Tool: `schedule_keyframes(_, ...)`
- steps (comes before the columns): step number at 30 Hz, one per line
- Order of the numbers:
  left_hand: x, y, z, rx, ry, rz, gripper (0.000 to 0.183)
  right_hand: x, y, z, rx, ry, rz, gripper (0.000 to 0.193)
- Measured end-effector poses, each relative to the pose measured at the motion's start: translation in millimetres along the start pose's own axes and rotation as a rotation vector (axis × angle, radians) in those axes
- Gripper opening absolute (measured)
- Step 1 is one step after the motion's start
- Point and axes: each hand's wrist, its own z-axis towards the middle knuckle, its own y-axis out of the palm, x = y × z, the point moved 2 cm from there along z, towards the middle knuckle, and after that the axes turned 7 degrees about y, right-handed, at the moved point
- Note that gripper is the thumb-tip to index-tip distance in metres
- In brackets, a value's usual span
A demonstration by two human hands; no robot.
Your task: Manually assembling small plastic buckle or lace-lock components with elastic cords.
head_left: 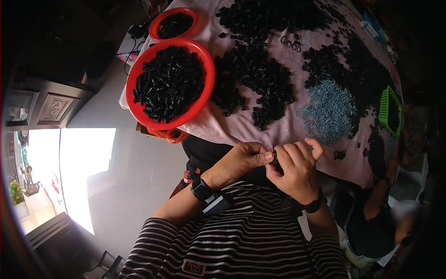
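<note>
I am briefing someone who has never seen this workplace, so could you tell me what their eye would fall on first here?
First the large red bowl heaped with small black parts at upper left, with a smaller red bowl behind it. Then the loose black pieces spread over the pink cloth, and a pale blue pile of screws to the right. At centre, the left hand and right hand meet, pinching a small dark part.

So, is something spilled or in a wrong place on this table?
Small black parts lie loose across the pink cloth instead of in the red bowls, and a heap of silver screws sits among them. Both hands pinch one part together.
</note>
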Motion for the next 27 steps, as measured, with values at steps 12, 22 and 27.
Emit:
schedule_keyframes(12,-8.2,-5.5,5.2,-0.049,-0.049,0.022,0.028,8.9,13.9,-2.6,-0.01,0.001,0.126,0.023)
schedule_keyframes(22,-7.3,-14.7,7.5,0.003,-0.08,0.03,0.024,101.2,58.2,-7.4,-0.06,0.247,-0.338,0.038)
schedule_keyframes(27,-10.2,-21.8,5.9,0.039,-0.028,0.047,0.026,105.8,57.5,-18.4,0.149,0.304,-0.073,0.035)
